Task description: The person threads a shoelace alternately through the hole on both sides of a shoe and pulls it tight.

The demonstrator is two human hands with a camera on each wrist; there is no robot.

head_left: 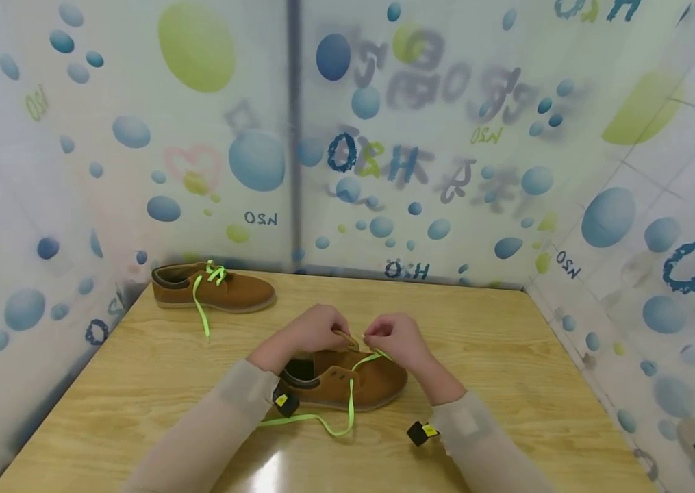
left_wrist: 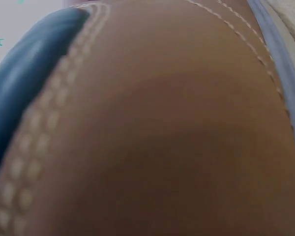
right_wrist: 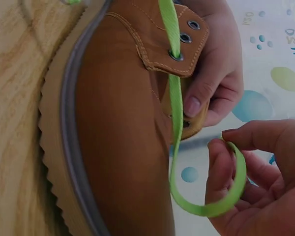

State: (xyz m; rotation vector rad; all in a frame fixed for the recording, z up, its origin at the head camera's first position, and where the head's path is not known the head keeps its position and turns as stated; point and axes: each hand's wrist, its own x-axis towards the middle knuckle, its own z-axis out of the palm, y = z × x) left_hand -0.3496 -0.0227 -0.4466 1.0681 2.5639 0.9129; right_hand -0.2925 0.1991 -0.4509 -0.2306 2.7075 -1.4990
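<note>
A brown leather shoe (head_left: 381, 387) stands on the table, toe to the right, with a bright green shoelace (right_wrist: 211, 210) threaded through one eyelet of its near flap (right_wrist: 160, 22). My left hand (head_left: 316, 330) reaches over the shoe and grips the far eyelet flap (right_wrist: 199, 125), thumb on its inner side. Just to the right, my right hand (head_left: 405, 342) pinches the lace's tip between thumb and forefinger, close to that flap. The lace curves in a loop below these fingers. In the left wrist view the shoe's stitched side (left_wrist: 162, 98) fills the picture, hiding the hand.
Another brown shoe (head_left: 245, 293) with a tied green lace stands at the table's back left. The other length of the working lace (head_left: 337, 433) trails over the wooden table (head_left: 476, 329) in front. Printed curtain-like walls (head_left: 298, 239) enclose the table at the back and sides.
</note>
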